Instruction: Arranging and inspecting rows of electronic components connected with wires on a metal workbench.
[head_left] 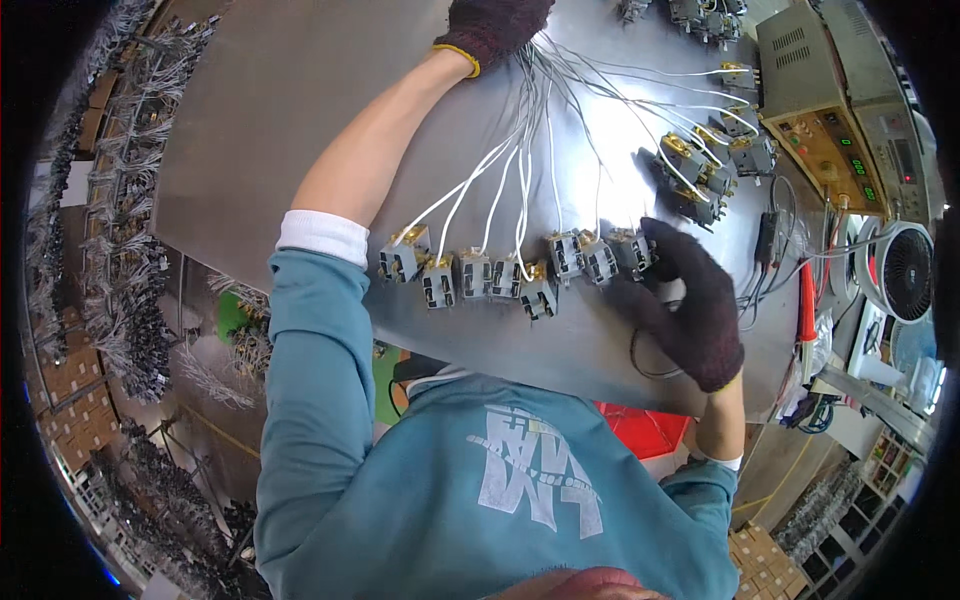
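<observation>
At the top edge, my left hand (497, 32), in a dark knitted glove with a yellow cuff, is closed where a bundle of thin white and grey cables (535, 75) gathers; its fingertips are partly cut off. From there the cables fan out to small grey-and-black electrical blocks with brass-coloured parts. Several blocks (485, 277) lie in a row along the near side of the metal table (290, 110). My right hand (690, 310), gloved alike, pinches the rightmost block (632, 250) of this row between thumb and fingers.
More cabled blocks (695, 175) are heaped right of the bundle, others (710, 18) at the far edge. Bench instruments with lit displays (830, 150) and a small fan (905, 270) stand at right. A black cord (645, 365) loops by my right hand. Racks of hanging cables (135, 230) fill the left.
</observation>
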